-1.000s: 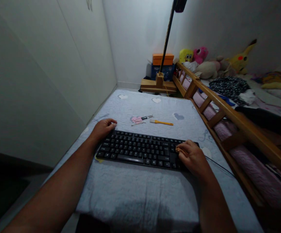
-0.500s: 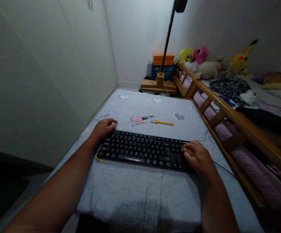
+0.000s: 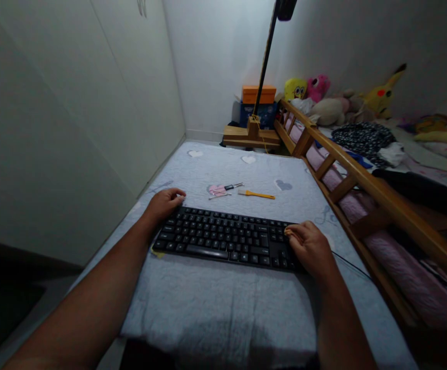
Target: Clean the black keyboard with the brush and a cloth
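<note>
A black keyboard [image 3: 215, 237] lies flat on the cloth-covered surface, its keys facing up. At its far left corner rests my left hand [image 3: 166, 201], fingers stretched to the right just past the back edge. Over the number pad at the right end is my right hand [image 3: 308, 245], its fingers pinched on a small orange-yellow piece [image 3: 288, 232] that looks like cloth or sponge. Most of that piece is hidden by the fingers. Behind the keyboard lie a yellow-handled brush [image 3: 260, 195] and a thin tool with a black grip [image 3: 229, 187].
A quilted pale-blue cover [image 3: 223, 298] with heart shapes spreads under everything. The keyboard's cable [image 3: 352, 264] runs off to the right. Along that side stands a wooden bed rail [image 3: 342, 167]; white cabinet doors [image 3: 130, 103] rise on the left. Behind is a lamp stand [image 3: 252, 134].
My right hand has shifted slightly left over the number pad, with the orange-yellow piece still pinched. The left hand stays at the keyboard's corner.
</note>
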The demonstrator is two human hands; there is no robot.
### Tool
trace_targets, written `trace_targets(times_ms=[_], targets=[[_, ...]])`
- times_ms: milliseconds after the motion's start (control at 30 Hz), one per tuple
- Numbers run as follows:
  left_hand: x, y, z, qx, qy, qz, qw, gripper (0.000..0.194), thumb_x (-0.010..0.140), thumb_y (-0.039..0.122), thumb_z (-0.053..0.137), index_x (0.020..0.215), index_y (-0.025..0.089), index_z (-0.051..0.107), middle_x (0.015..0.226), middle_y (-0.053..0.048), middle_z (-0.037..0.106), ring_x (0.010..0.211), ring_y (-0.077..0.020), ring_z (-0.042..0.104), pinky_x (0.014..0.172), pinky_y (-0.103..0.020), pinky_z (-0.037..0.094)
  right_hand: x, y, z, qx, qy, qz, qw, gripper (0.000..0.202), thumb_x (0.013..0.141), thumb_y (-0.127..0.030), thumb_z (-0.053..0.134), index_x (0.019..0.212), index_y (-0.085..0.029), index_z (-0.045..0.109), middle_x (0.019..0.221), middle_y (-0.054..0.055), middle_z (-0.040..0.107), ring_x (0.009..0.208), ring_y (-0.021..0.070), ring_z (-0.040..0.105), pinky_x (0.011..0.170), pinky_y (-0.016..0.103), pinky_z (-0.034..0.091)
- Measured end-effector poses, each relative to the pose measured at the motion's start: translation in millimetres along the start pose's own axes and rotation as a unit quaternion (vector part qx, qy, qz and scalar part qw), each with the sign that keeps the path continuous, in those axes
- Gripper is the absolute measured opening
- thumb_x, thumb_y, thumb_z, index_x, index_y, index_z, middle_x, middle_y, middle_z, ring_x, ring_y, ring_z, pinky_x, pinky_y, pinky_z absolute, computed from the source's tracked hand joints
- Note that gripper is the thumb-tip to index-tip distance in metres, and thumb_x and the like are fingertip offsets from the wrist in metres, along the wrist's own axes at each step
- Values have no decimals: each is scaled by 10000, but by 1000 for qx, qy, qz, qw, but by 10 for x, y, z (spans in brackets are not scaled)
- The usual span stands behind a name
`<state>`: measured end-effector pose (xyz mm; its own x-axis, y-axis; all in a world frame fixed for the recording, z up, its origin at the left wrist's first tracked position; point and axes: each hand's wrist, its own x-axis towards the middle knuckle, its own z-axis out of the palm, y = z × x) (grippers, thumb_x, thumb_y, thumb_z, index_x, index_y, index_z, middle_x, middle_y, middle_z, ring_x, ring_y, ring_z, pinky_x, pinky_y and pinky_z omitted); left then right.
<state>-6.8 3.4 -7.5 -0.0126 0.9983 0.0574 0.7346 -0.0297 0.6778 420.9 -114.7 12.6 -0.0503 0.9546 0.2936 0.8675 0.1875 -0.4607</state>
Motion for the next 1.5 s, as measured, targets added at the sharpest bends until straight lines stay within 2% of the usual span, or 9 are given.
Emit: trace_targets(times_ms=[433, 600, 800, 1033, 1500], targets=[[22, -35, 1, 4, 0, 8, 1000, 449, 740, 485, 552, 980, 156, 741, 720, -26, 676, 676, -202, 587, 653, -303, 426, -23, -89, -75, 16, -29, -37, 999, 145, 764, -179, 528, 719, -200, 664, 759, 49, 628, 757, 208, 601, 695, 321, 439], [22, -28, 6, 4, 3, 11, 1000, 459, 741, 493, 542, 973, 149, 739, 685, -18, 648, 638, -194, 574, 635, -306, 417, -17, -107, -53, 30, -7, -43, 999, 170, 811, -190, 531, 822, -191, 701, 817, 58, 630, 798, 215, 608, 733, 333, 457], [8, -12, 2, 5, 4, 4, 1000, 457, 742, 492, 547, 983, 156, 743, 737, -29, 681, 664, -203, 592, 651, -310, 423, 5, -96, 37, 28, -3, -37, 999, 225, 910, -248, 527, 979, -185, 731, 892, 76, 623, 861, 233, 607, 807, 368, 473], [5, 6, 4, 0, 0, -2, 1000, 443, 742, 491, 552, 972, 162, 739, 705, -22, 671, 644, -194, 581, 627, -297, 419, 30, -116, 95, 6, 0, -35, 999, 234, 917, -246, 521, 971, -181, 739, 864, 84, 626, 858, 249, 610, 796, 378, 475], [-18, 26, -10, 1, 2, 4, 1000, 434, 748, 482, 555, 975, 160, 738, 747, -30, 689, 655, -194, 590, 650, -307, 436, -15, -250, -23, 23, -33, -62, 997, 170, 771, -127, 523, 749, -205, 672, 780, 48, 625, 783, 208, 599, 707, 315, 445]])
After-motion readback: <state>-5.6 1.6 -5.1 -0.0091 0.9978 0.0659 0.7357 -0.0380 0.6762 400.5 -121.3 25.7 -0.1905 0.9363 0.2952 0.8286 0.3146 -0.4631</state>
